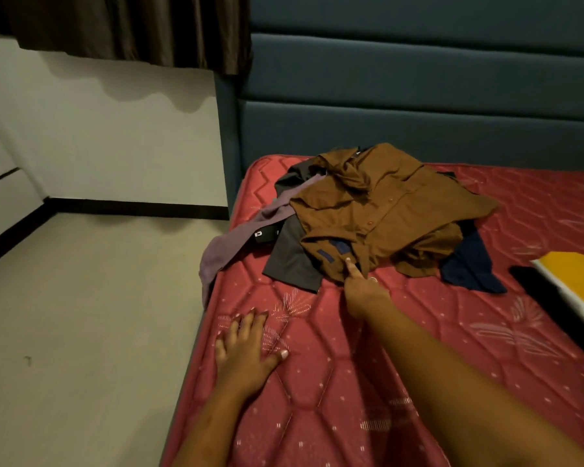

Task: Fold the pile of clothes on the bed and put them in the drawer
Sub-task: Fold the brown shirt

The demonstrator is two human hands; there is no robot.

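Bare red quilted mattress (402, 348), pale stitched pattern, fills the near and right part of the view; teal padded headboard (418, 96) stands along its far edge. Pile of clothes (368, 224) sits unfolded on the far left part of the mattress, close to the headboard. On top, a brown button-up shirt (391, 210), crumpled, a blue patch showing at its near edge. Under it at left, a dark grey garment (292, 261) spread flat, and a mauve garment (223, 254) trailing over the left mattress edge toward the floor. A navy garment (472, 267) pokes out from under the brown shirt at right. No drawer visible. Right hand (363, 291) reaches out to the near edge of the brown shirt; 1 finger is extended onto the fabric, the other fingers curled under the hem, so cannot tell whether cloth is pinched between them. Left hand (246, 348) lies palm down on the mattress near its left edge, fingers spread apart, holding nothing, well clear of the pile. At the right edge of the view, a yellow flat item (573, 281) with a white border lies on the mattress, a black object (540, 294) just beside it. Left of the bed: pale floor (81, 315), white wall (115, 129) with dark skirting, brown curtain (132, 25) hanging at top left.
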